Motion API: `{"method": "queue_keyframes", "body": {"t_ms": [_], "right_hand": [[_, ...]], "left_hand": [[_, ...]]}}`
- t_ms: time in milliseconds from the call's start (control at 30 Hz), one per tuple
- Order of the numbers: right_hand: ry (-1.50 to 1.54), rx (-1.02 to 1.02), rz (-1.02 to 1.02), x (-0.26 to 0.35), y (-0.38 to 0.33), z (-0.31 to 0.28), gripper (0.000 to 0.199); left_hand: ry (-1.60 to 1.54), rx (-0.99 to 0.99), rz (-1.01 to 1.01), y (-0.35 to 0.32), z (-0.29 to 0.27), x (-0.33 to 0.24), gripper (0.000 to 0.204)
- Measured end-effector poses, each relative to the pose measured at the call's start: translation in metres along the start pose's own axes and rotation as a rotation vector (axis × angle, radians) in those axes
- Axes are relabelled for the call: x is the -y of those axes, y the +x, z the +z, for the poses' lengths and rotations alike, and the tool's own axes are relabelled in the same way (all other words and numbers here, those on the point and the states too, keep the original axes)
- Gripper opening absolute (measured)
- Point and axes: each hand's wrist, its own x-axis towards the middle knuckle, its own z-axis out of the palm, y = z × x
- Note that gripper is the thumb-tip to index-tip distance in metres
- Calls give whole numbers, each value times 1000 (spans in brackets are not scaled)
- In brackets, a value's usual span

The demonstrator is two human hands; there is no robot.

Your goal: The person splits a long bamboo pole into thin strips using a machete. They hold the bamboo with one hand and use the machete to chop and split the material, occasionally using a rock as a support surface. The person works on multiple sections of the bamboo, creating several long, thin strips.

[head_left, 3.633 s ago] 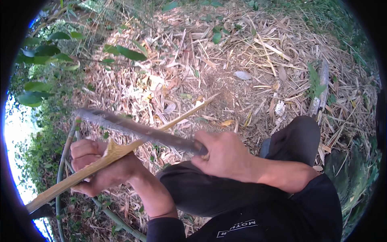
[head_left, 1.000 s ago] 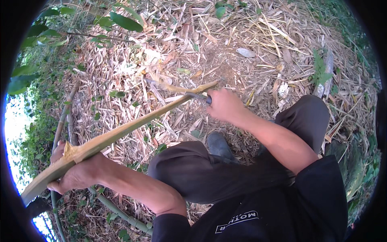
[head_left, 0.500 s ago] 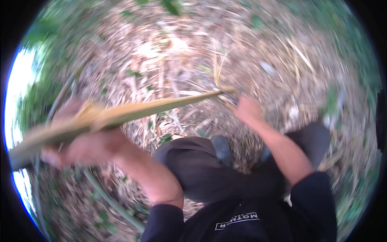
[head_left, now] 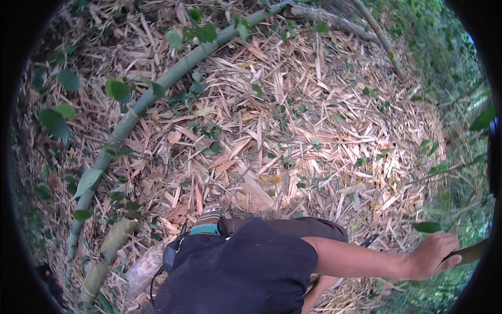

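Dry bamboo litter (head_left: 293,131) lies below us; our right hand (head_left: 431,255) grips a dark tool handle (head_left: 470,252) at far right, fingers wrapped. Left hand unseen. Next, we judge, swinging back.

A long green bamboo stem (head_left: 157,89) lies far to the left of the hand, curving up and across dry leaves (head_left: 293,131). A short cut bamboo piece (head_left: 107,251) lies low on the left. Green bushes (head_left: 449,63) grow above the hand.
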Motion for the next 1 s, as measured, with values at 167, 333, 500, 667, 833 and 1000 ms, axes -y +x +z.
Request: {"method": "queue_keyframes", "body": {"t_ms": [167,333,500,667,833,1000], "right_hand": [[95,131,-182,25,0,3,59],[33,193,267,21,34,0,40],[22,198,230,116,27,-47,32],[184,127,171,136,18,-79,37],[-4,330,550,16,25,20,36],[63,448,475,-11,30,25,35]], "left_hand": [[-54,27,64,26,-17,20,39],[-162,168,-66,46,-39,61,29],[230,24,-48,65,-64,35,63],[288,61,-55,46,-64,42,73],[211,29,-94,60,-67,40,77],[241,-55,-223,74,-77,53,76]]}}
